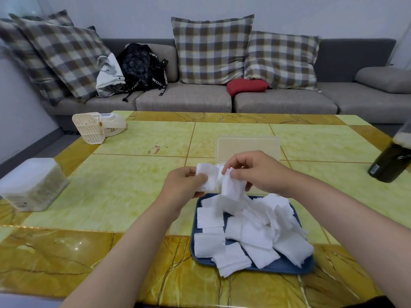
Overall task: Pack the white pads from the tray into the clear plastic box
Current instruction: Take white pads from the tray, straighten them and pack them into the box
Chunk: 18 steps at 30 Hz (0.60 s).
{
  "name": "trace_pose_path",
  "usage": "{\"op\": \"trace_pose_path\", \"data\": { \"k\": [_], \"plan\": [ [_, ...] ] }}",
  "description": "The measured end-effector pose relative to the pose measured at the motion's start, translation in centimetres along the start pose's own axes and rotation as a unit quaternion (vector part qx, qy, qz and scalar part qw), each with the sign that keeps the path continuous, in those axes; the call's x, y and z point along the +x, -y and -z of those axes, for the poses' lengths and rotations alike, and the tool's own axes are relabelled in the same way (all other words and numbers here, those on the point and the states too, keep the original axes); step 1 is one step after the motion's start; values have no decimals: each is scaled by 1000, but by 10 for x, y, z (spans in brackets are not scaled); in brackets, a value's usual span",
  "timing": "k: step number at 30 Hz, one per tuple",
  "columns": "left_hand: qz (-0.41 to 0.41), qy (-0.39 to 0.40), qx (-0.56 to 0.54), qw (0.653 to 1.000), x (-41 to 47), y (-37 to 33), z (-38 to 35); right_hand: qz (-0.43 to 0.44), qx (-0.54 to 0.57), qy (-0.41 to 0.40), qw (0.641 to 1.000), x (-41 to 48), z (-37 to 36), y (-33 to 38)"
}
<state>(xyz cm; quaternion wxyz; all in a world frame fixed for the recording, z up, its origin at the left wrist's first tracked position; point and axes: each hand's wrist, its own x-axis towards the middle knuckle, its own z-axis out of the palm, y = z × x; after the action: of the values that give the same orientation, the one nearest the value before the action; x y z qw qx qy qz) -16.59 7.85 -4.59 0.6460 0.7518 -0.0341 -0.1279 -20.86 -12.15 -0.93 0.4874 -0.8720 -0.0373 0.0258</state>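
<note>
A blue tray (287, 266) near the table's front edge holds a loose heap of several white pads (249, 230). Just beyond it stands the clear plastic box (248, 146), its lid raised at the back; my hands hide most of its base. My left hand (184, 185) pinches a small stack of white pads (209, 176) above the tray's far edge. Beside it, my right hand (255, 172) grips another white pad (233, 185) that hangs down toward the heap. Both hands hover in front of the box.
On the yellow-green tiled table (133, 174) sit a cream fan with a basket (95, 127) at the far left, a white box-shaped device (31, 185) at the left edge and a dark bottle (391, 161) at the right edge. A grey sofa (200, 98) with cushions and bags stands behind.
</note>
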Motion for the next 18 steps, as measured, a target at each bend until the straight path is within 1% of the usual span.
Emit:
{"op": "trace_pose_path", "data": {
  "k": [2,6,8,13,16,18],
  "plan": [
    [10,53,-7,999,-3,0,-6,16,39,-2,999,1,0,3],
    [21,116,-83,989,-6,-2,-16,20,50,-59,997,4,-3,5],
    [26,129,-121,984,-7,-3,-17,26,40,-86,995,6,-5,5],
    [39,130,-129,982,-7,-1,-18,36,14,-130,991,10,-6,2],
    [49,145,-155,976,-8,-4,-19,42,7,-150,988,13,-7,1],
    [45,154,-148,976,-9,-5,-19,47,-9,-171,984,14,-9,1]
  ]
}}
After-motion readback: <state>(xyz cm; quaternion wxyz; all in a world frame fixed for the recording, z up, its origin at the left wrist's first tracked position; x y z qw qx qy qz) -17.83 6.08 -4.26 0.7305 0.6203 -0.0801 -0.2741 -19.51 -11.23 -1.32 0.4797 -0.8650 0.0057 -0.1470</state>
